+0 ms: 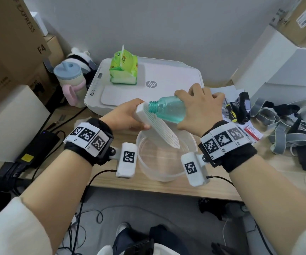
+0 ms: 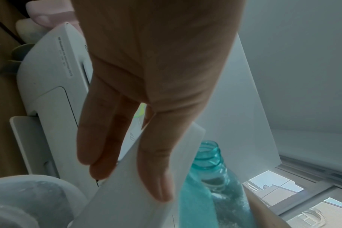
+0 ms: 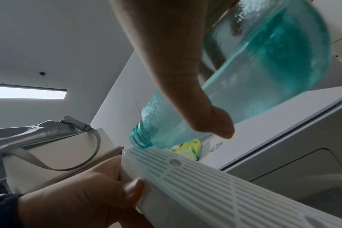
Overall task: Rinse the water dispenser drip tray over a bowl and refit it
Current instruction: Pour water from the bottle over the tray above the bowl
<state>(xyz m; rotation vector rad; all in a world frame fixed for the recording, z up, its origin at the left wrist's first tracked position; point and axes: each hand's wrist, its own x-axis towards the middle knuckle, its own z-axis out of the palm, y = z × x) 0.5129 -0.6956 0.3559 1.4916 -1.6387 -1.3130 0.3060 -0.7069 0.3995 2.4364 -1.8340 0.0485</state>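
Observation:
My left hand (image 1: 128, 116) grips the upper end of the white slatted drip tray (image 1: 159, 128), which slants down over the clear plastic bowl (image 1: 189, 162). My right hand (image 1: 200, 107) holds a teal see-through bottle (image 1: 167, 108) tipped on its side, with its uncapped mouth at the tray's upper end. In the right wrist view the bottle (image 3: 244, 86) lies over the tray's grille (image 3: 215, 189), and my left thumb (image 3: 133, 192) presses on the tray's edge. In the left wrist view my thumb and fingers (image 2: 100, 138) pinch the tray (image 2: 127, 192) beside the bottle's neck (image 2: 207, 155).
A white HP printer (image 1: 167, 83) with a green tissue pack (image 1: 123, 68) stands behind the bowl. A lidded cup (image 1: 71, 81) and cardboard boxes (image 1: 10, 43) stand at the left. Black tools and grey straps (image 1: 277, 116) lie at the right, with a power brick (image 1: 38, 150) at the left.

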